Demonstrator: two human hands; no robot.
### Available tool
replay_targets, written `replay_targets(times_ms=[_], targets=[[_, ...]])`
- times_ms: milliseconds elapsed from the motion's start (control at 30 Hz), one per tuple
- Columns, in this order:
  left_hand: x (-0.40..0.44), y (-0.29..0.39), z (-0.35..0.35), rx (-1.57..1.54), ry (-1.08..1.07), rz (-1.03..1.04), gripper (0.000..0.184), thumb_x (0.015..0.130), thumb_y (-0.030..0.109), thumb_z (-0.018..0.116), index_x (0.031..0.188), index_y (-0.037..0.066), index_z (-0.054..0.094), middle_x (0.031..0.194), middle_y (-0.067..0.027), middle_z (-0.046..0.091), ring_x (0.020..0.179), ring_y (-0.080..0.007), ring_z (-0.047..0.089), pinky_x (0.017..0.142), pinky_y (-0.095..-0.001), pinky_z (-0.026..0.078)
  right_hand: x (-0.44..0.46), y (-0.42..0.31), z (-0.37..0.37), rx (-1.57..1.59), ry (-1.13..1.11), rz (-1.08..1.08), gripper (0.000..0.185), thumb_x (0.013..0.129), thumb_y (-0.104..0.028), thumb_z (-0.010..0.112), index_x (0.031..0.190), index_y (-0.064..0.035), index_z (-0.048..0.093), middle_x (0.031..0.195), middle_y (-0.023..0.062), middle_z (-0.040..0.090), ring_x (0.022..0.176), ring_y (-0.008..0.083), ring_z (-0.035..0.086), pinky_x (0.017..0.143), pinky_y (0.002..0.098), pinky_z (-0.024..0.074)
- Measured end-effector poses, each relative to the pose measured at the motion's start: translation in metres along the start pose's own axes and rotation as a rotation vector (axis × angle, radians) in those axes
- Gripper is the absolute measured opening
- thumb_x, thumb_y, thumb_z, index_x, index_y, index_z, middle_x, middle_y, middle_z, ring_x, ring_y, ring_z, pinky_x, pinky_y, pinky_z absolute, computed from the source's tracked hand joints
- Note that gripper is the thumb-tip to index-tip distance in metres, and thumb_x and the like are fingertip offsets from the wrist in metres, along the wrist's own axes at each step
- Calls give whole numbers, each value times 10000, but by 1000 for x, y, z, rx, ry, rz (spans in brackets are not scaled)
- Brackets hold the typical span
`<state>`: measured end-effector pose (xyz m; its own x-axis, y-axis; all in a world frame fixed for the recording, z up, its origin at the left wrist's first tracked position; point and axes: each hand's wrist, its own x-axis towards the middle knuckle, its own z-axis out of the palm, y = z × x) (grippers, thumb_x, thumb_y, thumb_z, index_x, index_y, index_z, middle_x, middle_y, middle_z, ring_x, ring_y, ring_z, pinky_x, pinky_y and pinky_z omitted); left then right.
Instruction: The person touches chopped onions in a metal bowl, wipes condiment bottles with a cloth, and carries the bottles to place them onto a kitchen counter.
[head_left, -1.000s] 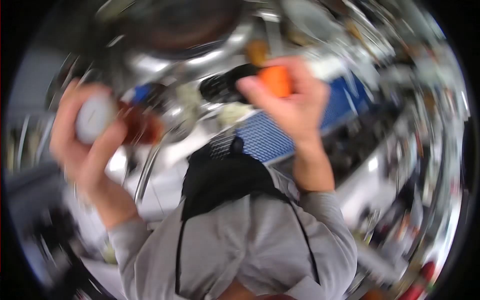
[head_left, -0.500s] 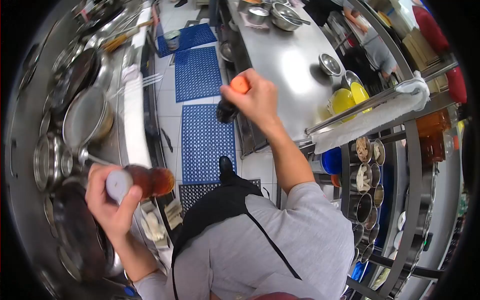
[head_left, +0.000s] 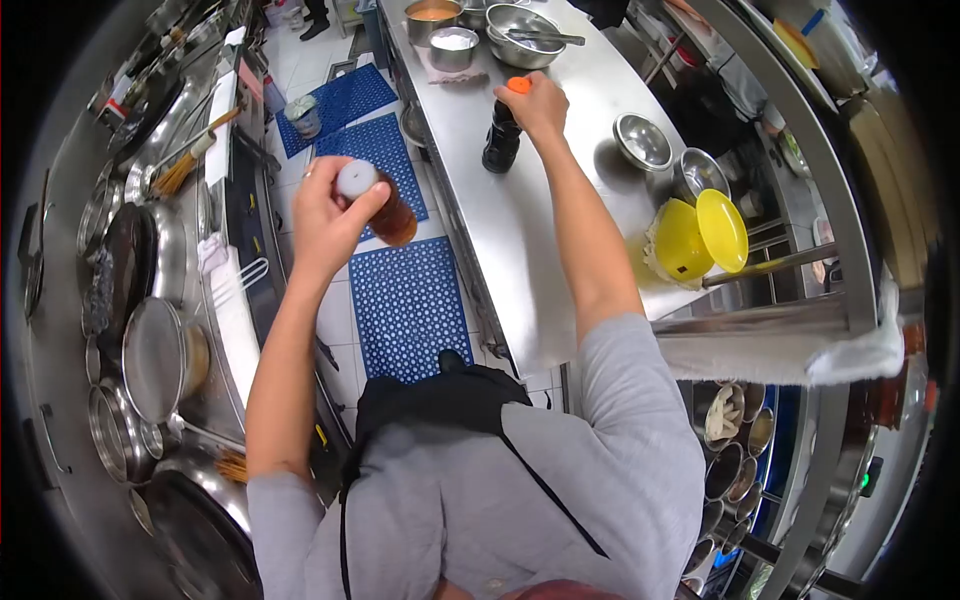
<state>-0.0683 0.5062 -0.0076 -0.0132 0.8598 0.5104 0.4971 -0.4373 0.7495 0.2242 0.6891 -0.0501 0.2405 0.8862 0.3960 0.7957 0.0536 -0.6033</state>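
My left hand point(head_left: 328, 218) is closed around a bottle of reddish-brown liquid point(head_left: 397, 218) with a pale cap. That bottle tilts over the aisle, its base pointing away to the right. In my right hand point(head_left: 541, 106) is a dark bottle with an orange cap point(head_left: 502, 140), gripped at the top. It is upright over the steel table point(head_left: 500, 250); whether its base touches the surface I cannot tell. Metal bowls point(head_left: 522, 42) and a pot with orange contents point(head_left: 433, 14) stand farther up the table.
Two yellow bowls point(head_left: 722, 230) and small steel bowls point(head_left: 643, 142) sit at the table's right side. Blue perforated mats point(head_left: 410, 300) cover the aisle floor. Pans point(head_left: 160, 360) and a brush point(head_left: 178, 172) lie along the left counter. A towel point(head_left: 760, 355) hangs on the near rail.
I have moved forward along the aisle. My right hand has brought the dark bottle over the table. My left hand has swung from the left counter to the aisle with its bottle.
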Motion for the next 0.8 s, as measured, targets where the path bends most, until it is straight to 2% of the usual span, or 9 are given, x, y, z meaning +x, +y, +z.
replay_targets(times_ms=[67,200,300,333,400,433,533,633,800], targets=[[28,-9,23,4,-32,18,351,762,252,813,939,7,634,813,-33,546,645,-103,470,565,-250,396,14,5,8,15,-8,-24,554,683,-466,795,977,-12,674,905,191,707,886,358,679,807,430,528],[80,-44,70,46,-53,60,404,750,313,801,936,-5,633,857,-106,594,725,-236,588,661,-339,472,16,14,12,102,33,-51,631,711,-469,798,1107,-2,649,921,165,681,882,325,661,807,423,513],[121,-63,103,138,-79,133,421,767,320,804,974,-9,642,887,-89,599,739,-193,595,683,-310,479,-38,11,-2,265,86,84,637,741,-431,787,1187,-5,626,848,125,649,801,283,637,763,399,508],[133,-59,111,99,-138,17,448,736,351,788,958,-8,638,937,-164,626,855,-321,642,762,-401,501,-67,13,3,304,92,128,622,758,-404,782,1214,-13,618,820,107,631,773,259,623,744,379,504],[157,-80,136,99,-186,20,443,742,352,782,963,-4,640,954,-174,624,867,-322,640,764,-408,500,-140,21,20,373,-72,144,477,806,-261,765,1218,-60,633,771,77,616,703,194,600,668,333,492],[166,-87,148,99,-207,41,442,746,352,780,969,-3,643,962,-177,623,875,-322,639,765,-409,500,-173,14,23,376,-222,245,480,799,-256,777,1203,-38,635,751,79,620,659,204,598,642,346,495],[190,-103,175,102,-258,84,447,756,353,776,996,-1,649,978,-182,623,897,-321,637,771,-413,501,-242,6,34,465,-345,135,362,833,-243,743,1123,-40,667,782,105,640,639,234,629,617,346,511],[201,-105,189,98,-303,64,498,768,355,775,1090,-1,644,1005,-171,613,911,-317,634,799,-403,508,-262,6,46,294,-279,-120,260,847,-226,716,1037,-51,678,827,108,659,673,276,658,617,363,532],[190,-120,190,67,-313,65,588,773,349,782,1239,27,622,1005,-146,594,815,-243,608,779,-346,515,-261,12,55,286,-287,-85,219,847,-215,705,999,-61,673,872,116,673,711,311,670,619,385,542]])
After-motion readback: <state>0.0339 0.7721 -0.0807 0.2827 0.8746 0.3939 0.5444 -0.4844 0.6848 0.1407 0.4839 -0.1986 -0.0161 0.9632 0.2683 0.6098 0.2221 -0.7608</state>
